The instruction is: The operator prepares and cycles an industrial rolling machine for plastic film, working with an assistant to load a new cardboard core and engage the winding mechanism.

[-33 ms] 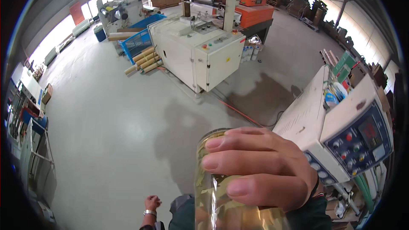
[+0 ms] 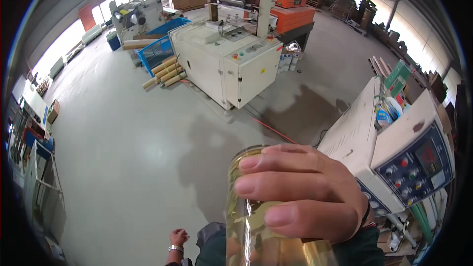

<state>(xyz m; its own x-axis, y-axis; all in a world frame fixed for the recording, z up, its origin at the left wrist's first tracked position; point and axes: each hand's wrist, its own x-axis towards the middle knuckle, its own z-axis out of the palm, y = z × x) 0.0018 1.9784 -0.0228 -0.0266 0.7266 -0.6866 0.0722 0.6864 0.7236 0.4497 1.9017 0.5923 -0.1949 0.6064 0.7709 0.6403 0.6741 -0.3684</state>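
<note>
Close in front of me, my right hand (image 2: 305, 197) is wrapped round a clear tea tumbler (image 2: 246, 231). Pale yellow-green liquid and leaf pieces show through its wall. The tumbler's rounded far end points up and away from me, and its near part runs out of the lower edge. Three fingers lie across it; the thumb is hidden. Low on the left hangs my left hand (image 2: 179, 238), with a metal-banded watch on the wrist. Its fingers are loosely bent and nothing shows in them.
A white machine cabinet (image 2: 202, 69) stands ahead, with cardboard tubes (image 2: 167, 72) and a blue crate (image 2: 157, 54) beside it. A control panel (image 2: 414, 162) is close on my right. A red cable (image 2: 271, 129) runs along the grey floor (image 2: 123, 157).
The view has shifted very slightly, so the machine sits a little further left. Both hands keep nearly the same place, and the right hand's grip on the tea tumbler is unchanged.
</note>
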